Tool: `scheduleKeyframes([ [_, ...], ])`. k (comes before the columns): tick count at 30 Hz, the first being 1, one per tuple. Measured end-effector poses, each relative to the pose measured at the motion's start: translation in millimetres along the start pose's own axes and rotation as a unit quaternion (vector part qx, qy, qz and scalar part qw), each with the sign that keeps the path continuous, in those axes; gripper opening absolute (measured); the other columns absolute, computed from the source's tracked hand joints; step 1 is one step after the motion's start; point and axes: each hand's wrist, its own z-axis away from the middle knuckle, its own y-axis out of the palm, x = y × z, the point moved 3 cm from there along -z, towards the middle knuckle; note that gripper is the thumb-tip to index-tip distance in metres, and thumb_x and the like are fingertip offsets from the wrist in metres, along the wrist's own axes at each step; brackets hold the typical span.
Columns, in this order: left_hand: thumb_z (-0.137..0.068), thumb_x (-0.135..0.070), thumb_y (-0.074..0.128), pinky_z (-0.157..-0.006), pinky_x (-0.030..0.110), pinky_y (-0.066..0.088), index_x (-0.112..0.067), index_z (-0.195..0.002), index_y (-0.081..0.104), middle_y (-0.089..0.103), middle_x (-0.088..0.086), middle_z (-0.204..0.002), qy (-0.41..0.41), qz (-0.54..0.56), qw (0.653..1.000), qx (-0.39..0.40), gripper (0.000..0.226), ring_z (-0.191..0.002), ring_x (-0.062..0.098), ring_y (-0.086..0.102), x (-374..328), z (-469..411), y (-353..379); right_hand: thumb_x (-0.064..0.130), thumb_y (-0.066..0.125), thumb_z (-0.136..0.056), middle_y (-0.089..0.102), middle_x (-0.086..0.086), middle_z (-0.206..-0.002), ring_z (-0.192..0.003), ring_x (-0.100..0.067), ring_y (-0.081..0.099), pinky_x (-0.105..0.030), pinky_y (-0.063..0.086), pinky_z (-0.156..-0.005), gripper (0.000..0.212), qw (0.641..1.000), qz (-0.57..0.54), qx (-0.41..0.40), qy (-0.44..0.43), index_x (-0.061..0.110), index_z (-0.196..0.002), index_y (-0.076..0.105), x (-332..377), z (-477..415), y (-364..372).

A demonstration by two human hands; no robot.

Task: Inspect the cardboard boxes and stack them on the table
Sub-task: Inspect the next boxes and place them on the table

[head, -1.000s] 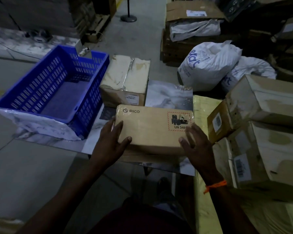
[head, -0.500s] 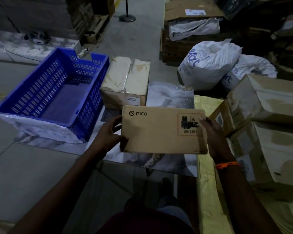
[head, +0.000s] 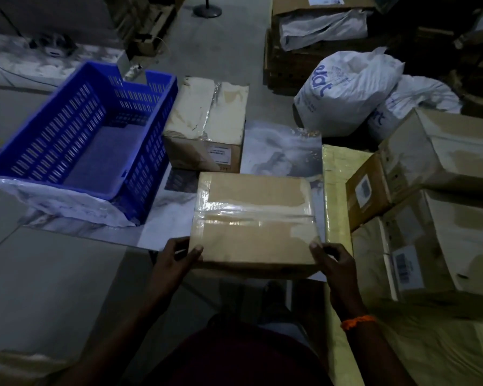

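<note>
Cardboard box (head: 254, 218), taped, at near edge of surface (head: 279, 146), gripped at both near corners by left hand (head: 176, 257) and right hand (head: 332, 257). Probably stiff and light; glossy tape likely slippery, so better held by bare side walls.

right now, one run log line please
taped cardboard box: tape side up | left hand: grips near-left corner | right hand: grips near-right corner
</note>
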Motion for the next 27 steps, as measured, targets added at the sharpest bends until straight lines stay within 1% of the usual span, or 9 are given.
scheduleKeyframes([
  [3, -0.093, -0.040, 0.065, -0.078, 0.019, 0.048, -0.024, -0.135, 0.052, 0.056, -0.003, -0.134, -0.002, -0.053, 0.999, 0.006, 0.047, -0.113, 0.011, 0.059, 10.7, -7.7, -0.2, 0.028, 0.077, -0.091, 0.071, -0.002, -0.112, -0.109, -0.025, 0.068, -0.026, 0.053, -0.078, 0.027, 0.999, 0.052, 0.001, -0.006, 0.016, -0.112, 0.066, -1.9, 7.1, 2.9],
  [6, -0.094, -0.044, 0.068, -0.091, 0.032, 0.050, -0.025, -0.145, 0.043, 0.043, -0.008, -0.144, 0.089, -0.150, 0.984, -0.032, 0.060, -0.125, 0.015, 0.050, 2.1, -31.7, 2.2, 0.023, 0.076, -0.093, 0.061, -0.009, -0.136, -0.124, -0.024, 0.057, -0.031, 0.051, -0.094, 0.047, 0.977, 0.185, -0.033, -0.104, 0.012, -0.134, 0.058, 12.3, 1.4, 17.0],
  [8, -0.091, -0.047, 0.066, -0.106, 0.042, 0.044, -0.022, -0.147, 0.043, 0.042, -0.003, -0.149, 0.199, -0.235, 0.951, -0.037, 0.065, -0.135, 0.020, 0.044, -8.4, -53.1, 13.8, 0.025, 0.071, -0.096, 0.054, -0.014, -0.146, -0.134, -0.027, 0.050, -0.040, 0.045, -0.107, 0.051, 0.940, 0.260, -0.032, -0.217, 0.009, -0.141, 0.054, 29.6, -6.2, 36.9],
  [10, -0.093, -0.047, 0.060, -0.115, 0.045, 0.033, -0.018, -0.147, 0.046, 0.041, 0.007, -0.156, 0.268, -0.353, 0.896, -0.021, 0.063, -0.145, 0.026, 0.035, -24.4, -73.4, 35.8, 0.038, 0.059, -0.098, 0.051, -0.017, -0.151, -0.142, -0.031, 0.045, -0.043, 0.039, -0.115, 0.054, 0.905, 0.319, 0.003, -0.283, 0.007, -0.143, 0.055, 42.5, -20.1, 62.3],
  [14, -0.091, -0.064, 0.028, -0.118, 0.056, 0.029, -0.011, -0.151, 0.043, 0.033, 0.014, -0.162, 0.281, -0.492, 0.821, 0.073, 0.081, -0.152, 0.035, 0.023, -46.8, -108.7, 83.0, 0.050, 0.034, -0.103, 0.039, -0.022, -0.160, -0.150, -0.036, 0.033, -0.053, 0.033, -0.121, 0.068, 0.814, 0.468, 0.130, -0.319, 0.004, -0.152, 0.044, 51.8, -50.9, 118.3],
  [15, -0.091, -0.064, 0.020, -0.118, 0.057, 0.028, -0.011, -0.153, 0.039, 0.029, 0.014, -0.163, 0.266, -0.515, 0.810, 0.092, 0.084, -0.153, 0.034, 0.020, -46.9, -115.5, 91.0, 0.049, 0.029, -0.103, 0.036, -0.021, -0.162, -0.152, -0.037, 0.031, -0.055, 0.032, -0.121, 0.068, 0.805, 0.482, 0.153, -0.311, 0.006, -0.154, 0.041, 53.7, -54.7, 126.5],
  [19, -0.094, -0.059, 0.010, -0.120, 0.056, 0.022, -0.011, -0.156, 0.033, 0.024, 0.014, -0.165, 0.241, -0.545, 0.796, 0.103, 0.081, -0.152, 0.035, 0.021, -43.5, -129.3, 101.8, 0.043, 0.020, -0.102, 0.033, -0.012, -0.166, -0.155, -0.031, 0.026, -0.056, 0.024, -0.123, 0.066, 0.803, 0.484, 0.167, -0.305, 0.014, -0.157, 0.040, 60.0, -57.4, 131.7],
  [24, -0.097, -0.054, 0.014, -0.117, 0.057, 0.025, -0.011, -0.154, 0.038, 0.025, 0.013, -0.165, 0.241, -0.545, 0.796, 0.106, 0.076, -0.151, 0.036, 0.025, -42.8, -133.0, 103.4, 0.037, 0.032, -0.106, 0.030, -0.010, -0.167, -0.157, -0.029, 0.022, -0.053, 0.017, -0.124, 0.057, 0.810, 0.479, 0.161, -0.298, 0.015, -0.157, 0.039, 58.7, -59.0, 135.5],
  [27, -0.098, -0.050, 0.016, -0.117, 0.060, 0.027, -0.010, -0.153, 0.039, 0.026, 0.015, -0.164, 0.246, -0.541, 0.797, 0.110, 0.072, -0.150, 0.038, 0.027, -42.3, -129.4, 102.5, 0.043, 0.021, -0.102, 0.032, -0.011, -0.167, -0.156, -0.030, 0.023, -0.055, 0.018, -0.123, 0.065, 0.809, 0.480, 0.164, -0.296, 0.013, -0.157, 0.040, 58.4, -57.2, 136.5],
])
